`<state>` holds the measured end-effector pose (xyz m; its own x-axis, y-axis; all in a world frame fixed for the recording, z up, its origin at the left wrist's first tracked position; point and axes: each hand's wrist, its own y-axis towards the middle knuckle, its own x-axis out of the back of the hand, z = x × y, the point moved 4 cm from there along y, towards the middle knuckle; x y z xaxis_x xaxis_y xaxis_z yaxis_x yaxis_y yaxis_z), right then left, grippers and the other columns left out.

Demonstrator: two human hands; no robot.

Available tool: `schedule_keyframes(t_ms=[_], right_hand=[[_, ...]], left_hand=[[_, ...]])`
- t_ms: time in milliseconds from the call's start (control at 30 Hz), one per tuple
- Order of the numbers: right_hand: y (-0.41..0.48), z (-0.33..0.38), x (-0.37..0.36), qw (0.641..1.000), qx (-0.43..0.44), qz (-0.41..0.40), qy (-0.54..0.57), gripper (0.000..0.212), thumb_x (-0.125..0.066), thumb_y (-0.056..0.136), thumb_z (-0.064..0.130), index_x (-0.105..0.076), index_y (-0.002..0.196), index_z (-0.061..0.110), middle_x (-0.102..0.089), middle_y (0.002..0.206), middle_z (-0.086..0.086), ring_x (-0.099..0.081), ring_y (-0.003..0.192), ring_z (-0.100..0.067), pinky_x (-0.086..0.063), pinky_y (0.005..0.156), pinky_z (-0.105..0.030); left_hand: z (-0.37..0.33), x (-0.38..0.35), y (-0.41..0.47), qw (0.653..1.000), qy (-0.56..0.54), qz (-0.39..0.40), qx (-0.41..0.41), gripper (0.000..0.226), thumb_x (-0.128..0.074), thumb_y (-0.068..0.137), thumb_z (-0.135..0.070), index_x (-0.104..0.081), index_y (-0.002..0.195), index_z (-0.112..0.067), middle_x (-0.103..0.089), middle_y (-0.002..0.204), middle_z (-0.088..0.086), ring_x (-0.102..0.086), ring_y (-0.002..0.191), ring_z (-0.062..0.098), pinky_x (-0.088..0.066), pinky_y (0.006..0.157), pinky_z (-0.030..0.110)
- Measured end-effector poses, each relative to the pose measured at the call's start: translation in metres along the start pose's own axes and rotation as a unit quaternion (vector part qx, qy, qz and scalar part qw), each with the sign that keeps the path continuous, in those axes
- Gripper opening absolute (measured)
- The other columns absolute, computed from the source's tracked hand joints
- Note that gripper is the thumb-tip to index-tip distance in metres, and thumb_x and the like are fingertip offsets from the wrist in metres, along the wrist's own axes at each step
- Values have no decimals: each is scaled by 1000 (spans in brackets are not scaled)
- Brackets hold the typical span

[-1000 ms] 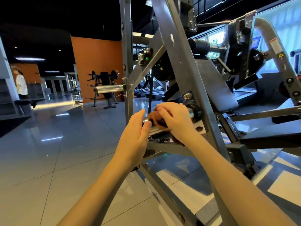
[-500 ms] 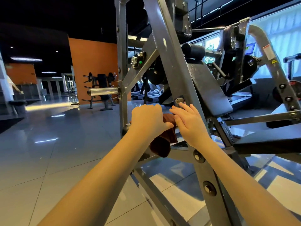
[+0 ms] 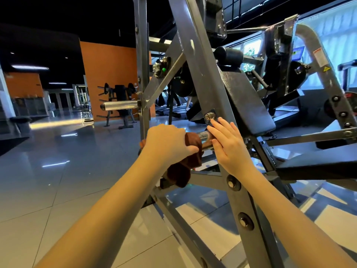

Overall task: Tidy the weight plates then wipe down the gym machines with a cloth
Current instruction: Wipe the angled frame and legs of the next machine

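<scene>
An orange wall (image 3: pixel 108 74) is standing far left; the glossy tiled floor (image 3: pixel 58 161) is reflecting ceiling lights (image 3: pixel 30 67).

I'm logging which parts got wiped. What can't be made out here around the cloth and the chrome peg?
All in the head view:
- Left hand fingertips: hidden, curled round the brown cloth.
- Chrome peg: outer end covered by cloth and left hand.
- Right hand palm: faces away, contact with the frame unclear.
- Warning label: too small to read.
- Frame top: cut off by the upper edge.
</scene>
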<state>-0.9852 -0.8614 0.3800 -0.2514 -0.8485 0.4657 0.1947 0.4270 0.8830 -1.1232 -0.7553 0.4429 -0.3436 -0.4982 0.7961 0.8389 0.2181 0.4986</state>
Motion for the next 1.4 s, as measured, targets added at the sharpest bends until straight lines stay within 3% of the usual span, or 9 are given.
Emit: schedule_keyframes(t_ms=[67,233,367,500,733,833,933,1133,1400], right_hand=[[-2,-3,-1,1000,11,-11,-2,46,-34,99,23,-53,136,5,-47,147,-11,-30,144,-25,-10,122,-34],[-5,-5,-1,997,18,-79,-7,45,-38,97,18,-50,138,2,-46,147,-13,-32,142,-28,-27,116,-52],[-7,-6,-5,995,16,-95,-2,45,-39,97,17,-50,138,1,-47,146,-15,-33,141,-28,-33,112,-56],[-9,-9,-5,994,7,-104,30,45,-36,99,17,-48,139,1,-46,147,-14,-32,142,-26,-31,116,-47],[-11,-10,0,990,-6,-125,66,45,-35,101,20,-49,137,-2,-48,144,-15,-36,140,-24,-23,118,-24],[-11,-11,-1,989,-15,-129,75,45,-34,101,22,-49,137,-2,-49,143,-16,-37,139,-24,-25,118,-26],[-10,-11,0,987,-21,-135,88,45,-33,102,21,-50,137,-2,-50,142,-15,-38,139,-25,-29,117,-30],[-11,-13,3,980,-30,-163,113,45,-33,102,21,-53,133,-4,-54,138,-17,-43,135,-26,-33,114,-31],[-10,-13,8,975,-45,-164,145,42,-36,100,17,-54,131,-4,-56,136,-16,-45,132,-23,-35,113,-30]], left_hand=[[-2,-1,1,999,-28,-16,-9,55,-38,90,-67,-57,115,-22,-52,85,-3,-50,76,17,-35,55,26],[37,-8,-41,996,-72,-54,15,53,-38,89,-68,-49,126,-31,-54,105,-7,-55,93,16,-50,71,30],[34,-6,-33,999,-26,-28,37,58,-34,88,-73,-56,108,-24,-55,88,-6,-56,80,15,-50,66,28],[-7,-6,10,999,-27,-22,6,56,-36,90,-69,-59,93,-18,-51,71,-4,-50,65,12,-36,53,24],[9,-9,-13,998,-33,-50,-13,51,-44,91,-63,-51,120,-21,-52,99,-2,-53,88,19,-42,67,29],[20,-10,-20,999,-15,-36,-12,56,-41,88,-69,-50,121,-24,-55,98,-3,-55,87,19,-45,66,29],[7,-8,5,999,-38,-10,-23,56,-40,88,-70,-57,110,-22,-52,78,-6,-54,76,16,-39,59,26],[-33,-12,47,994,-103,-4,-33,47,-44,90,-64,-54,89,-18,-42,68,-7,-50,73,14,-33,57,26],[-38,-18,54,982,-187,14,-21,46,-50,88,-61,-43,97,-16,-51,82,-3,-53,75,17,-34,54,27]])
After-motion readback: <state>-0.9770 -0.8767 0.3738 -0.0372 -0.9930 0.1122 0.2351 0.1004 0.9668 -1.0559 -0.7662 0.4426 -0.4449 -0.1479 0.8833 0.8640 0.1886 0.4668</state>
